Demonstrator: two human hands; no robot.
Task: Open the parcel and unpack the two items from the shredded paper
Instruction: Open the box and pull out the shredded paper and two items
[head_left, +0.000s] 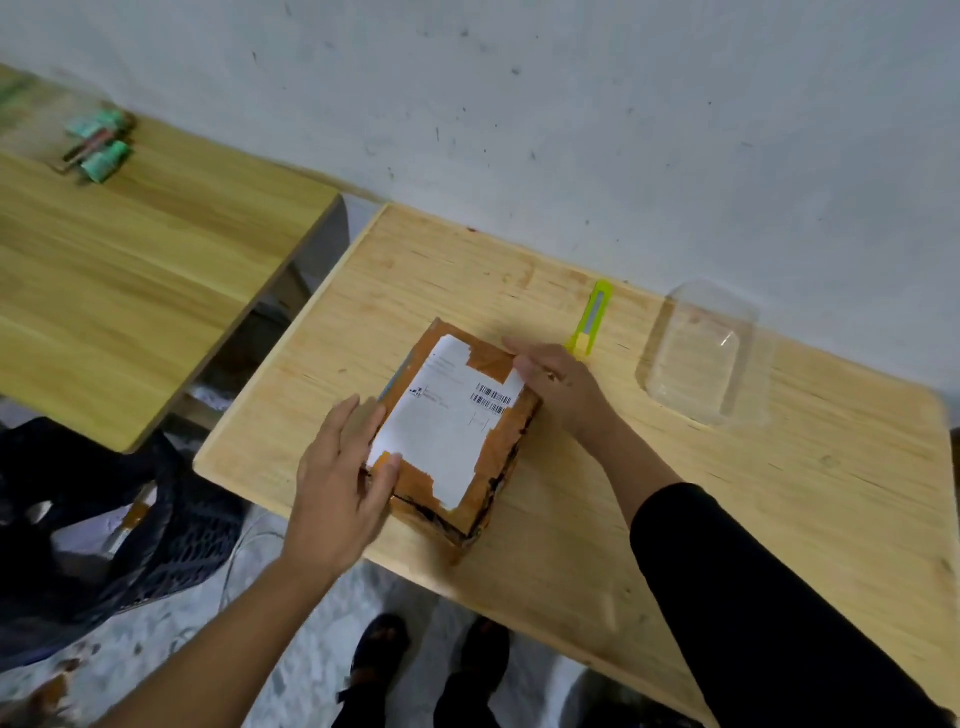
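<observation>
A taped brown parcel (457, 431) with a white shipping label lies shut near the front edge of the light wooden table (779, 499). My left hand (340, 483) rests flat against its left side and near corner, fingers spread. My right hand (558, 387) presses on its far right edge, fingers curled over the top. The two hands hold the parcel between them. A lime-green utility knife (589, 322) lies on the table just behind my right hand. Nothing of the parcel's contents shows.
A clear plastic container (706, 358) lies on the table to the right, near the wall. A second wooden table (130, 270) stands to the left with green packets (101, 145) on it. A black bag (93, 519) sits on the floor at left.
</observation>
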